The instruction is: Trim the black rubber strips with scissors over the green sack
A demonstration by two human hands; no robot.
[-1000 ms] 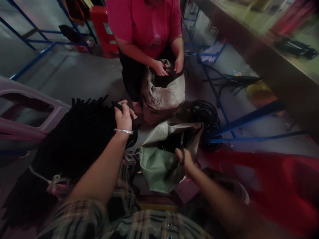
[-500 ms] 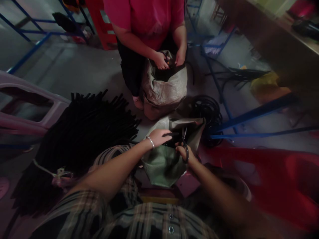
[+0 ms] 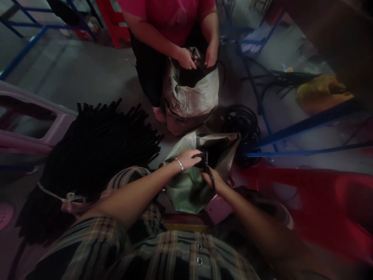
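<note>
Over the mouth of a greenish woven sack [image 3: 188, 190], my left hand [image 3: 189, 158] is closed on a black strip [image 3: 198, 155] whose far end points right. My right hand [image 3: 212, 179] grips a pair of scissors [image 3: 209, 173], fingers through the handles. The scissor blades point up and away, at the end of the black strip; whether they cut into it is too dark to tell. Inside the sack it is mostly dark. To the left of my left arm lies a large bundle of similar black strips [image 3: 99, 151], tied with a pale cord [image 3: 55, 194].
Opposite me a person in a pink shirt [image 3: 175, 19] works with both hands over another sack [image 3: 195, 101]. A coil of black tubing [image 3: 241, 124] lies right of the sacks. Blue metal bars [image 3: 303, 128], a red surface [image 3: 320, 210] and a pale chair [image 3: 35, 116] surround the spot.
My right hand has moved left with the scissors, bringing the blades from apart to up against the strip. The left hand has shifted slightly right. The view has tilted a little.
</note>
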